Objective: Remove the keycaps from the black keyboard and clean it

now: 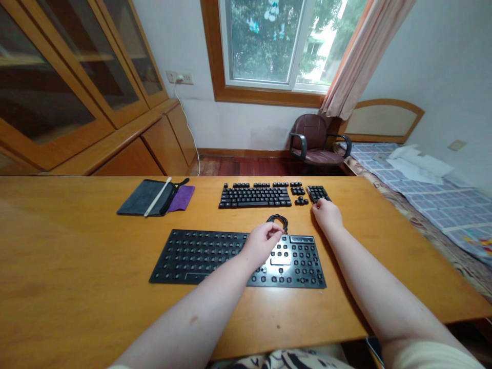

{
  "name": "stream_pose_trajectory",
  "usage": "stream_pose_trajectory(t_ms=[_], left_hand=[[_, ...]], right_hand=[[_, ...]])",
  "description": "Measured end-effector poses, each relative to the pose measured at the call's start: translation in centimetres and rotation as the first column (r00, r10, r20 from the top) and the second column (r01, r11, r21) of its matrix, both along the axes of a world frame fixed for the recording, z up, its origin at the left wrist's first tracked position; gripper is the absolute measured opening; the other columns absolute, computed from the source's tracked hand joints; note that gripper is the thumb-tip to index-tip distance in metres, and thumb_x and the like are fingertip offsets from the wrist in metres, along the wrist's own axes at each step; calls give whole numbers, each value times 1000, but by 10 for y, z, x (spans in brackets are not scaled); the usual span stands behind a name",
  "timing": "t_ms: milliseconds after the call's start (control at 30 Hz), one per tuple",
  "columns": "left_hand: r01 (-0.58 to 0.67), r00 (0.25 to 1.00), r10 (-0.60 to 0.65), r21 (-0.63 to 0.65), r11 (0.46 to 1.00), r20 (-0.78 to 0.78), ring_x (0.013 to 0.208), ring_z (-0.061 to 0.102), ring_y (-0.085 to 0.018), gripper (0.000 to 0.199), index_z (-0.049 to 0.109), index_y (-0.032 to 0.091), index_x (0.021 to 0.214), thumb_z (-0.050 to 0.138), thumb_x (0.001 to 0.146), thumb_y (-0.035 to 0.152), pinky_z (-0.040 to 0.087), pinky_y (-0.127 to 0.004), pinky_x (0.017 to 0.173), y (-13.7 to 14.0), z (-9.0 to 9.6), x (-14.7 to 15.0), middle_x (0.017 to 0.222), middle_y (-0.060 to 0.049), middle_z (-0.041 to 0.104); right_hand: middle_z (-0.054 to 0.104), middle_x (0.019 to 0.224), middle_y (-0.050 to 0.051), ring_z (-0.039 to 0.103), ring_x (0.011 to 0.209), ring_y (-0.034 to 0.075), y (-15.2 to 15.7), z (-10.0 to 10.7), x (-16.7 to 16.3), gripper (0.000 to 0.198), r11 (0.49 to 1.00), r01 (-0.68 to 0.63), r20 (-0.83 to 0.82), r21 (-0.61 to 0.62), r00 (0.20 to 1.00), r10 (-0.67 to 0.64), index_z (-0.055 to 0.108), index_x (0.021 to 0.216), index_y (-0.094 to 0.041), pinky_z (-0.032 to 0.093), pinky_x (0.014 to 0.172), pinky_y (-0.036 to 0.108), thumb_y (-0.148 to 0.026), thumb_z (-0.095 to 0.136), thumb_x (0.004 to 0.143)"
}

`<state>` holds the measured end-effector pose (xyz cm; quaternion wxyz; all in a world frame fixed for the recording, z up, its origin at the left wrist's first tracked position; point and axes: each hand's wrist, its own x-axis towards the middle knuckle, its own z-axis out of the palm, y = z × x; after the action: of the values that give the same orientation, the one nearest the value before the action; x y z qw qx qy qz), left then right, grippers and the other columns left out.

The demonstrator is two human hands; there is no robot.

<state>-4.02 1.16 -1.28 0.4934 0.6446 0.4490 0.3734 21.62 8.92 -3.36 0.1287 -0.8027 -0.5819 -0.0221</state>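
A black keyboard base (203, 253) without its keycaps lies across the front of the table, its switches bare. Over its right half hovers my left hand (263, 241), thumb and fingers pinched together; anything between them is too small to make out. My right hand (327, 214) reaches further back, to the near edge of a block of black number-pad keycaps (317, 192). Its fingers are curled and closed, and their tips are partly hidden. Left of that hand, black keycaps (255, 197) sit in keyboard order, with arrow keycaps (302, 201) in a small group.
A coiled black cable (283, 219) lies behind the base. At the back left are a dark grey pouch (138, 197), a pale stick (157, 197) across it and a purple cloth (182, 198). Beyond the wooden table (96, 287) stand a brown chair (313, 136) and a bed (407, 179).
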Motion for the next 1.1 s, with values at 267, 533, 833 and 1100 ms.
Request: stream_pose_trajectory(t_ms=[267,533,833,1100], left_hand=[[0,1000,0,-16,1000,14,72,60,-15,15,64,17,86,54,80,26,46,-25,67,0,2,0,80,-2,65],[17,999,-16,-25,1000,45,72,59,-14,14,64,17,85,53,80,24,46,-25,67,0,3,-1,80,-2,65],[15,999,-14,-22,1000,46,73,60,-15,14,64,17,85,53,80,25,48,-26,69,-1,4,-1,79,-2,65],[2,999,-3,6,1000,34,70,59,-14,15,64,16,84,53,81,26,47,-25,66,0,-2,-1,78,-3,65]], right_hand=[[64,75,8,54,69,19,-6,11,23,25,966,63,-54,251,997,-51,60,73,-18,33,60,28,-36,46,83],[62,61,8,53,60,21,-22,20,114,26,924,371,-191,91,917,-350,63,65,-17,35,57,30,-41,57,73],[61,56,7,55,49,20,-20,12,132,26,919,337,-91,-205,928,-361,68,67,-19,40,51,32,-45,67,63],[65,69,16,61,65,27,-21,18,120,40,925,373,-31,-72,926,-376,69,72,-14,43,58,36,-52,57,74]])
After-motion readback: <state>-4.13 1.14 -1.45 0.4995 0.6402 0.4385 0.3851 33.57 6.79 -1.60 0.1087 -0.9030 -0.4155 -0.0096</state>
